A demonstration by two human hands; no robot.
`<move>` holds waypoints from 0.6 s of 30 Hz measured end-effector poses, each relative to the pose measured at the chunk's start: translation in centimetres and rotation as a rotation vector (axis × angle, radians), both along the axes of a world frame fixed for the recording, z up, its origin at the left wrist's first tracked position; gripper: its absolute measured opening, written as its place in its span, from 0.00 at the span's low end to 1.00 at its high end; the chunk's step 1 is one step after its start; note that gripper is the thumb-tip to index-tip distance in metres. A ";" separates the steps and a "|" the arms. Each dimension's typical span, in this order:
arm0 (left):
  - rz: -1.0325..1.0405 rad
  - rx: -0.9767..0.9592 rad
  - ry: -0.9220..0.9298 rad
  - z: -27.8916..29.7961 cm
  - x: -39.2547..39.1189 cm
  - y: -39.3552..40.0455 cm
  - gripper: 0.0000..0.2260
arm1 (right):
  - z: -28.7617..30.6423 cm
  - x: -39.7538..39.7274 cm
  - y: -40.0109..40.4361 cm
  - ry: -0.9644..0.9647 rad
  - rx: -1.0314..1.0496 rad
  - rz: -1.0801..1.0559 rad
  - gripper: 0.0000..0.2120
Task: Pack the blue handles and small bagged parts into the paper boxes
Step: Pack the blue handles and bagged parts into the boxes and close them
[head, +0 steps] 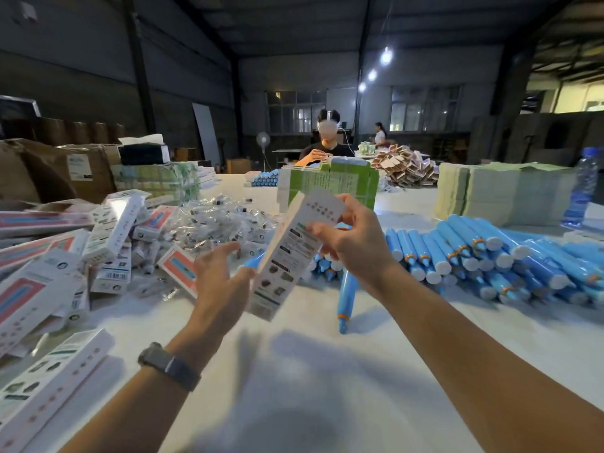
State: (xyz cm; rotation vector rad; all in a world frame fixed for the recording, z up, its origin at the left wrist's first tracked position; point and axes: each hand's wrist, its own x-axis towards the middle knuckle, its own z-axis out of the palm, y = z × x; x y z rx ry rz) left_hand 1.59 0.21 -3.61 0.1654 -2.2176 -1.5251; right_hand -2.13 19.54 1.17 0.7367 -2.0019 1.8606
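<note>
Above the table's near middle: we see the right hand [351,243] holding a paper box [287,256] off the surface, fingers curled round its upper end, thumb on the printed face.
Left hand: the left hand [219,273] is at the box's lower left edge, fingers loosely spread; we cannot tell if it touches the box. A blue handle [251,263] shows just behind its fingers.
Box: tilted, top end up and to the right, bottom end toward us.
Loose handle: one blue handle [345,294] lies on the table [327,387] just under the right wrist, its orange-ringed end toward us.
Handle pile: stacked blue handles [490,259] fill the right side, near the right forearm.
Bagged parts: a heap of small bagged parts [225,223] sits beyond the left hand.
Finished boxes: packed boxes [65,273] crowd the left edge, reaching the near corner.
Open room: bare white table between and under the forearms.
Far edge: green cartons [330,181], flat stacks of cardboard [490,191] and a water bottle [583,188]; another person [327,142] sits opposite.
</note>
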 end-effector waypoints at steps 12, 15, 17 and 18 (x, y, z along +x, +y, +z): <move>-0.321 0.094 0.281 -2.6 0.0 2.1 0.28 | 1.5 0.4 1.1 -0.067 0.350 -0.145 0.15; -0.355 0.201 0.209 -2.6 0.0 1.7 0.26 | 0.1 -1.6 4.0 -0.039 1.059 -0.468 0.17; -0.368 0.246 0.165 -2.6 0.1 1.8 0.26 | -1.6 -2.1 4.5 -0.123 1.380 -0.402 0.27; -0.371 0.246 0.154 -2.5 0.0 1.7 0.26 | -2.4 -2.1 4.4 -0.122 1.430 -0.386 0.28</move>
